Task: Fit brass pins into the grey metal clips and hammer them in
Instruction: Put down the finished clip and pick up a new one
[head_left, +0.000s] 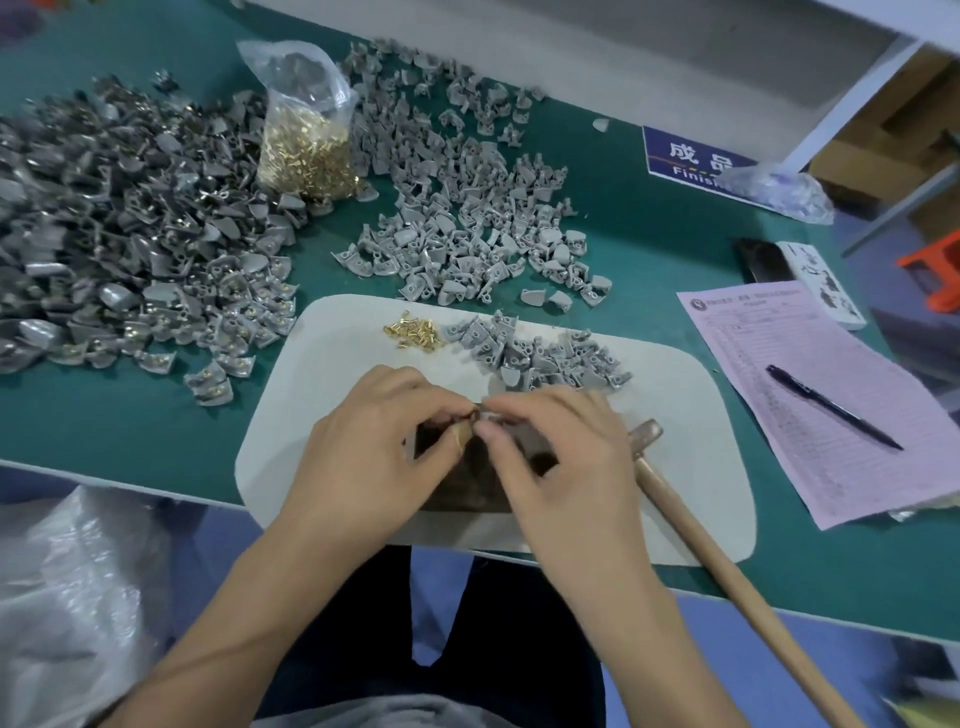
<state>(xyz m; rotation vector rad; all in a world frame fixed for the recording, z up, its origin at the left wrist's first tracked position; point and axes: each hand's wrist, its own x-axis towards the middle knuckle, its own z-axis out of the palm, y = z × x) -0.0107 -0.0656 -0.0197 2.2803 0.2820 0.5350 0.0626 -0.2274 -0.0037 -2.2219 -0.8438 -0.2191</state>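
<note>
head-worn view, looking steeply down, close over green table (623, 244)

grey clips (540, 353) heaped, brass pins (413, 335) beside

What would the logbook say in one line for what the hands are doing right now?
stage: fitting pin | left hand and right hand: pinching a clip together over dark block | hammer: lying unused on pad

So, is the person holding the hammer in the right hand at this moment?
No, the hammer lies on the white mat beside the right hand, which works with the left hand on a small part.
</note>
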